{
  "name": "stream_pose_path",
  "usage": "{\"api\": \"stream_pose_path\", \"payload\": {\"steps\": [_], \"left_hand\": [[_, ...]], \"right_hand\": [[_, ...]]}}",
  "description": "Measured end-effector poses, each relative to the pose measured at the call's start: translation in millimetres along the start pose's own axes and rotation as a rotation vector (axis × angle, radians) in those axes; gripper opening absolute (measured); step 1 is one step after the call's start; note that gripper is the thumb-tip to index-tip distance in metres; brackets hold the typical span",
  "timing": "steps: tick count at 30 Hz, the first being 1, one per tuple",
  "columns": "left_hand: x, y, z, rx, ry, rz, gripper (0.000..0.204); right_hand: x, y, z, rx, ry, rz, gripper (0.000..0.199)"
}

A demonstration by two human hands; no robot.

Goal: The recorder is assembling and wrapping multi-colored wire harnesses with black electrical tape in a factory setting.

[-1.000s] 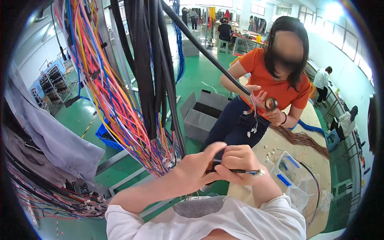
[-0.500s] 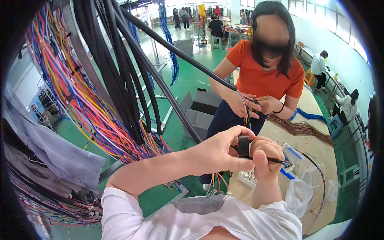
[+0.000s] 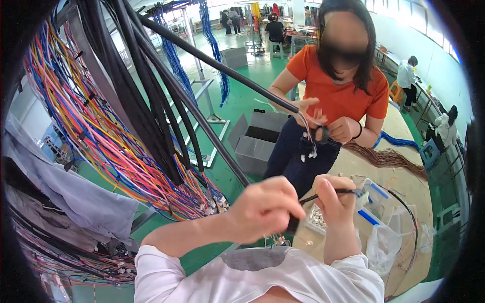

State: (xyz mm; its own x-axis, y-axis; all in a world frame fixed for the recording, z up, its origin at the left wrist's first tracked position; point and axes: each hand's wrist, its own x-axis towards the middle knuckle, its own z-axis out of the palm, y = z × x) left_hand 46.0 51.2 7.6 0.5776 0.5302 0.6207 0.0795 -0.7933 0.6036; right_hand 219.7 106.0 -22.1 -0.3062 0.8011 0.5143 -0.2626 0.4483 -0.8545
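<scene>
Hands dropped lower, black roll now hidden behind left hand (image 3: 265, 209).
Right hand (image 3: 336, 202) pinches wire (image 3: 328, 193); left fist closed, contents unclear; wire could slip.

At the right of the frame a tan worktable (image 3: 404, 146) carries a brown wire bundle (image 3: 386, 157), clear plastic bags (image 3: 384, 242) and small white connectors (image 3: 317, 218), while an open grey box (image 3: 257, 141) sits on the green floor (image 3: 242, 81) at upper centre.

Bright daylight from right windows | glare top right | fisheye edges — bent, dark-vignetted | hands slightly blurred
</scene>
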Motion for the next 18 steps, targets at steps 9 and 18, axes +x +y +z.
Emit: {"api": "stream_pose_path", "payload": {"steps": [9, 18], "left_hand": [[6.6, 7.3, -3.6, 0.066, 0.121, -0.521, 0.025], [39.4, -6.9, -5.5, 0.798, -0.533, -0.394, 0.024]], "right_hand": [[13.7, 0.8, 8.1, -0.159, -0.319, -0.317, 0.019], [-5.1, 20.2, -33.7, -0.122, -0.134, -0.328, 0.021]]}}
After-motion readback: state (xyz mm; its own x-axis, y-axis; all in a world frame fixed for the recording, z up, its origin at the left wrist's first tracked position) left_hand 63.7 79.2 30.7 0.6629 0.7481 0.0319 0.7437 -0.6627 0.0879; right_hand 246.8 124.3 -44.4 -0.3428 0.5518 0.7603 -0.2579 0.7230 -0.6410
